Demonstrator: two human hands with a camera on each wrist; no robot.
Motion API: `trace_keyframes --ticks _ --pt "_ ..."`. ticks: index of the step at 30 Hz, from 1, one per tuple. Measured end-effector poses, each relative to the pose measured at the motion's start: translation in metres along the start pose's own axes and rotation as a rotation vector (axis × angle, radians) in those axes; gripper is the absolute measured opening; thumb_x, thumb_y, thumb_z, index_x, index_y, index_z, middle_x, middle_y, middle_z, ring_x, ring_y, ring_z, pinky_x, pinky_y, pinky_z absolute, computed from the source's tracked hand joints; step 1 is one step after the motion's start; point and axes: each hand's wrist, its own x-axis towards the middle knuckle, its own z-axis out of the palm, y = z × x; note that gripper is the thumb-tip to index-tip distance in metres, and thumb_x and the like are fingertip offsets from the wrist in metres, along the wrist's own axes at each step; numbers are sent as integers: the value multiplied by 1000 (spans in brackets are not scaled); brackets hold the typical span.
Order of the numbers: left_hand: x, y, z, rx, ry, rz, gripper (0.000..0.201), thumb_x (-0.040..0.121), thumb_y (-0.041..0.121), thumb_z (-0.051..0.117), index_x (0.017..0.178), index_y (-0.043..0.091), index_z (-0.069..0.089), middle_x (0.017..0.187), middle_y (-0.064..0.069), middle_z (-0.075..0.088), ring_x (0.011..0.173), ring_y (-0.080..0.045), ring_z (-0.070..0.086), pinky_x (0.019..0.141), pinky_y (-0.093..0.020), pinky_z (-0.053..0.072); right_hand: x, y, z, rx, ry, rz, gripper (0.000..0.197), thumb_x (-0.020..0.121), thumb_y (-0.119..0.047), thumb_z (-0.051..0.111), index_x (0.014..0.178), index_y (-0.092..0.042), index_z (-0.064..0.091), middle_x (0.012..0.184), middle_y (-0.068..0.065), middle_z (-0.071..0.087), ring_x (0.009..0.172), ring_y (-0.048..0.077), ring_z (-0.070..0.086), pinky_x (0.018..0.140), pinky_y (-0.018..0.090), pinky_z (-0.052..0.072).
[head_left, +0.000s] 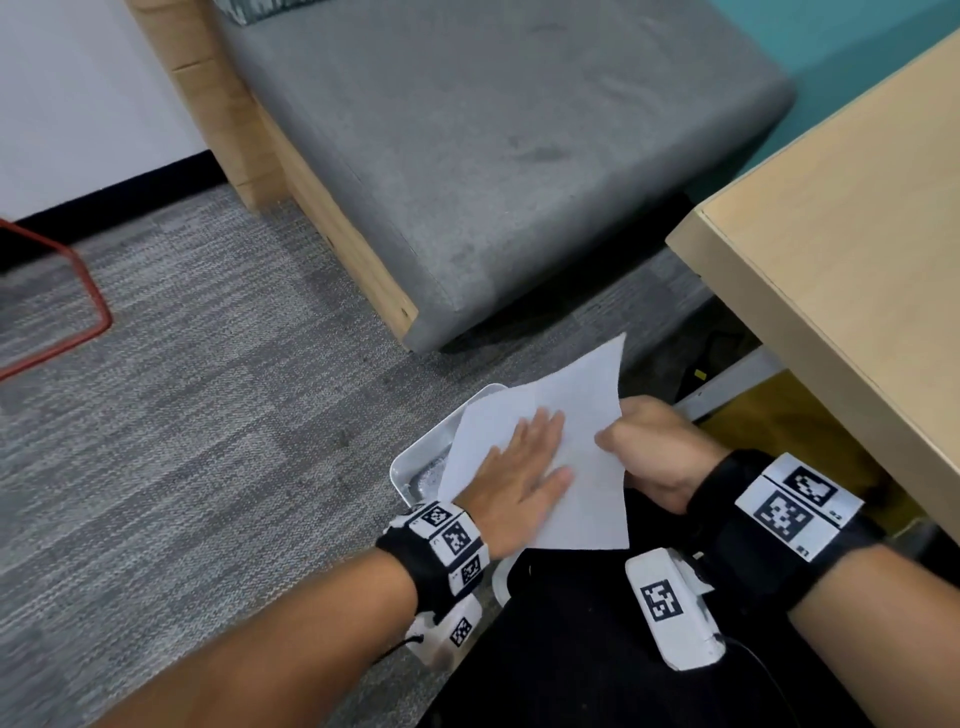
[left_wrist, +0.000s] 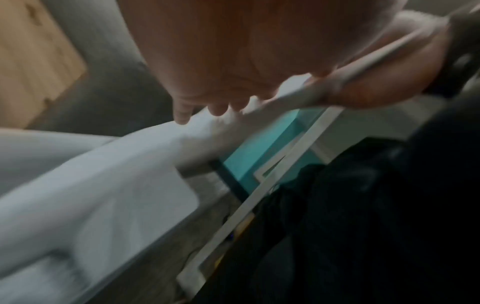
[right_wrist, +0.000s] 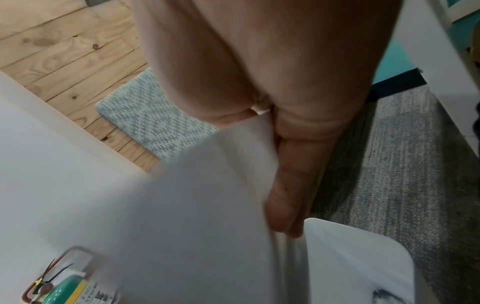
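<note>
A white sheet of paper (head_left: 566, 452) lies tilted over a white tray (head_left: 415, 452) beside my lap. My left hand (head_left: 540, 452) rests flat on the sheet, fingers straight and spread. My right hand (head_left: 605, 439) pinches the sheet's right edge with curled fingers. In the right wrist view the fingers (right_wrist: 285, 195) run along the folded edge of the paper (right_wrist: 182, 205), with the tray's rim (right_wrist: 363, 257) just below. The left wrist view is blurred; there my left fingertips (left_wrist: 215, 105) touch the paper (left_wrist: 145, 156). What lies in the tray is mostly hidden.
A grey cushioned bench (head_left: 493, 156) with a wooden frame stands ahead. A light wooden table (head_left: 841, 260) juts in at the right, close to my right arm. A red metal frame (head_left: 78, 312) sits on the grey carpet (head_left: 208, 415) at left.
</note>
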Motion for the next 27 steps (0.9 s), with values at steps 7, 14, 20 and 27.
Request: trace_keyframes --ticks 7,14,20,27 --pt "-20 -42 -11 99 54 -201 68 101 60 13 159 31 -8 164 9 -22 151 -11 -21 123 -46 -6 2 3 -8 9 36 36 32 84 7 41 91 0 70 101 18 74 96 39 69 92 58 53" --pt "-47 36 -12 47 -77 263 71 104 55 27 156 35 -17 163 13 -28 148 -4 -26 120 -36 -9 3 -1 -3 77 30 53 37 86 12 39 84 -1 73 96 21 75 95 41 71 93 57 53" --pt "-64 -36 -22 384 -358 -233 79 93 74 5 155 32 -20 161 13 -23 154 -14 -8 125 -46 4 2 1 -9 137 52 56 27 88 16 40 99 14 64 112 31 67 99 46 66 97 56 50" --pt "-50 31 -16 2 -80 220 68 101 60 22 151 40 -20 164 13 -24 148 0 -22 121 -29 -6 2 -2 -1 106 20 53 36 88 14 38 84 -2 71 96 19 74 93 37 70 91 50 53"
